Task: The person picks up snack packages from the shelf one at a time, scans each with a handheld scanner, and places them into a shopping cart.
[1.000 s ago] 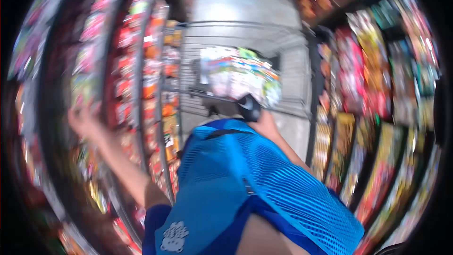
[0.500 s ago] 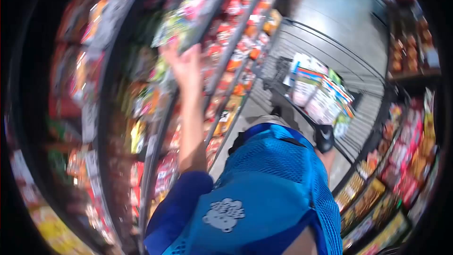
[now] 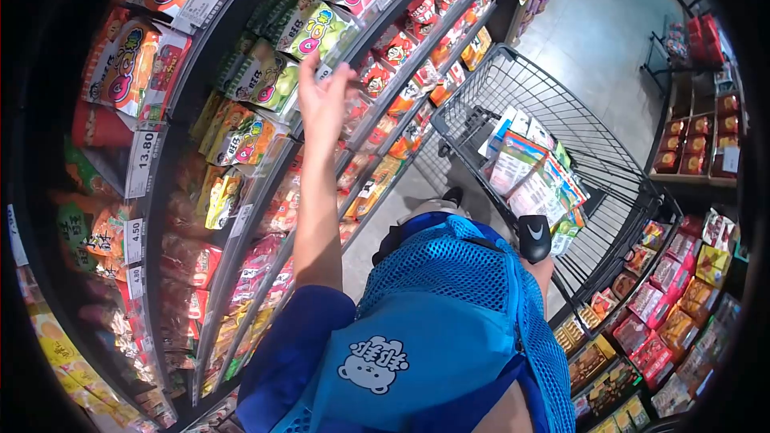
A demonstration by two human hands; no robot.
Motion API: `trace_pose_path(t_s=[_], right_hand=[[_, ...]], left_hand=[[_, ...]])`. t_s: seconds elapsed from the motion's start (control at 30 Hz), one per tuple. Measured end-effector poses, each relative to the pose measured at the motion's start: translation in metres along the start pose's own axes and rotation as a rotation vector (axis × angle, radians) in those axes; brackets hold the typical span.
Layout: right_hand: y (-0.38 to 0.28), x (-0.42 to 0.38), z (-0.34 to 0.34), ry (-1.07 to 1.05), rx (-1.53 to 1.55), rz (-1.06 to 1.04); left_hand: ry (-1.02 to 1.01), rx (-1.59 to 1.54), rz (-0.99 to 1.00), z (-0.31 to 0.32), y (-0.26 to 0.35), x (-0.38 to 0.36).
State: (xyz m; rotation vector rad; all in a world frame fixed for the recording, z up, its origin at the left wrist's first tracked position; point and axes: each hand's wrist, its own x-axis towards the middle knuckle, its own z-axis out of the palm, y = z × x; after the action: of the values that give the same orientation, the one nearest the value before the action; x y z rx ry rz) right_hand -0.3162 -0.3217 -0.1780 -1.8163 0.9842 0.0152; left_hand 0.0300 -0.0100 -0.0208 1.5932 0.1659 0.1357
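One left hand [image 3: 325, 100], grip wide, reaches two green packets [image 3: 309, 32] just above; one right hand [image 3: 539, 261] grips one scanner [image 3: 535, 238].

Left hand [image 3: 322, 96] raised open at green snack packets [image 3: 317, 30] on shelf — right hand [image 3: 539, 266] holding black scanner [image 3: 535, 238], wire cart [image 3: 597, 140] beside.
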Motion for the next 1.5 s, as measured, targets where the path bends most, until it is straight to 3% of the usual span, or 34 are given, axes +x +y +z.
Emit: trace_pose_path(t_s=[0.03, 0.1, 0.17, 0.2, 0.23, 0.27, 0.3, 0.33, 0.4, 0.47, 0.53, 0.6, 0.67, 0.77, 0.87, 0.97, 1.17, 1.27, 1.33, 1.4, 1.47, 1.5], right_hand=[[-0.001, 0.001, 0.001, 0.007, -0.005, -0.009], [-0.004, 0.003, 0.003, 0.025, -0.024, -0.034], [-0.001, 0.001, 0.004, 0.063, -0.083, -0.067], [-0.03, -0.006, -0.005, -0.028, -0.187, 0.091], [-0.016, -0.002, -0.004, -0.076, -0.16, 0.083], [-0.047, -0.009, -0.013, -0.069, -0.171, 0.169], [-0.054, -0.011, -0.017, -0.05, -0.155, 0.115], [-0.029, -0.011, -0.01, -0.045, -0.128, 0.105], [-0.026, -0.021, -0.013, -0.01, -0.07, 0.06], [-0.032, -0.031, -0.015, 0.011, -0.038, 0.101], [-0.026, -0.037, -0.012, 0.046, -0.01, 0.16], [-0.02, -0.041, -0.006, 0.073, 0.028, 0.192], [-0.014, -0.045, 0.0, 0.1, 0.068, 0.196], [-0.013, -0.049, 0.005, 0.105, 0.097, 0.228], [-0.011, -0.05, 0.011, 0.124, 0.094, 0.225], [-0.013, -0.053, 0.015, 0.122, 0.133, 0.214], [-0.023, -0.054, 0.015, 0.094, 0.13, 0.247], [-0.004, -0.058, 0.019, 0.09, 0.043, 0.269], [-0.027, -0.059, 0.005, 0.051, 0.0, 0.396], [0.005, -0.061, 0.019, 0.111, 0.153, 0.269], [0.004, -0.061, 0.026, 0.124, 0.156, 0.295], [0.009, -0.066, 0.019, 0.146, 0.142, 0.323]], left_hand=[[-0.004, 0.071, 0.166, 0.005, 0.003, 0.004], [0.059, 0.505, 0.625, 0.014, 0.025, 0.02], [0.061, 0.927, 0.741, 0.026, 0.057, 0.033], [-0.068, 0.989, 0.838, 0.028, 0.062, 0.057], [-0.114, 1.031, 0.763, 0.044, 0.077, 0.053], [-0.106, 1.118, 0.86, 0.031, 0.053, 0.105], [-0.099, 1.253, 0.822, 0.02, 0.035, 0.147], [-0.146, 1.309, 0.648, 0.016, 0.038, 0.157], [-0.222, 1.352, 0.781, -0.004, 0.019, 0.205], [-0.253, 1.396, 0.547, 0.006, 0.031, 0.202], [-0.253, 1.311, 0.561, 0.0, 0.024, 0.227], [-0.269, 1.407, 0.447, -0.001, 0.026, 0.248], [-0.328, 1.393, 0.329, -0.005, 0.026, 0.274], [-0.362, 1.071, 0.137, -0.027, 0.001, 0.335], [-0.37, 1.286, 0.462, 0.0, 0.025, 0.282], [-0.332, 1.253, 0.712, 0.017, 0.036, 0.239], [-0.33, 1.379, 0.508, 0.014, 0.041, 0.239], [-0.519, 1.043, 0.545, 0.011, 0.028, 0.237], [-0.376, 1.101, 0.751, 0.021, 0.044, 0.186], [-0.029, 1.307, 1.189, 0.035, 0.056, 0.15], [-0.022, 1.13, 1.359, 0.049, 0.058, 0.128], [-0.143, 0.915, 1.21, 0.072, 0.044, 0.099]])
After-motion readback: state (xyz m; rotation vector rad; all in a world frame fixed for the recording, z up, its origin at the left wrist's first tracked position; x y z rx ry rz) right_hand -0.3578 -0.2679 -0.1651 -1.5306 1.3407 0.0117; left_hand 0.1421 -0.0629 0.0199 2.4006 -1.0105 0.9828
